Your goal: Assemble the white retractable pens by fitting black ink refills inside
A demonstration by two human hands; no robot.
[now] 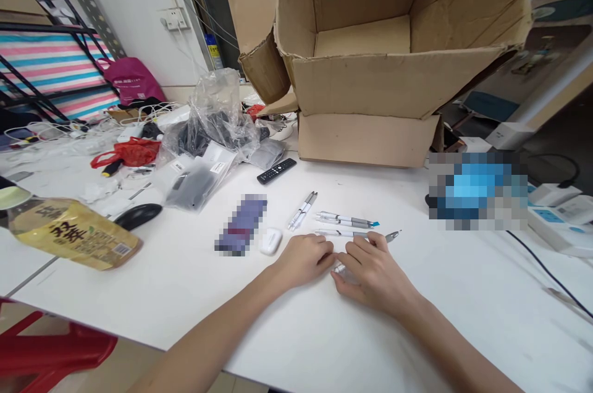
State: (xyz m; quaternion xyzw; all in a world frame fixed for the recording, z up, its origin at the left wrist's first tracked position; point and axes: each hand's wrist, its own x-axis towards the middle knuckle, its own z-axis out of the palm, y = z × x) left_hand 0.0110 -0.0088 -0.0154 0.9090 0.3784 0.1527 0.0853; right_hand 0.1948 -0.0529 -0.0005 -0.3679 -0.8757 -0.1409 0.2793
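Now, the right hand's fingers (356, 257) curled together on a small clear item (341, 270) just below the white pens (343, 220), the left hand (303, 260) lying closed beside them.

Head view — downward onto the hands (303, 260)

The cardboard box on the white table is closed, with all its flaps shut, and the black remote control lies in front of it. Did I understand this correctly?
Not quite: the head view shows the cardboard box is open, with its flaps folded outward. The black remote control does lie in front of it on the white table.
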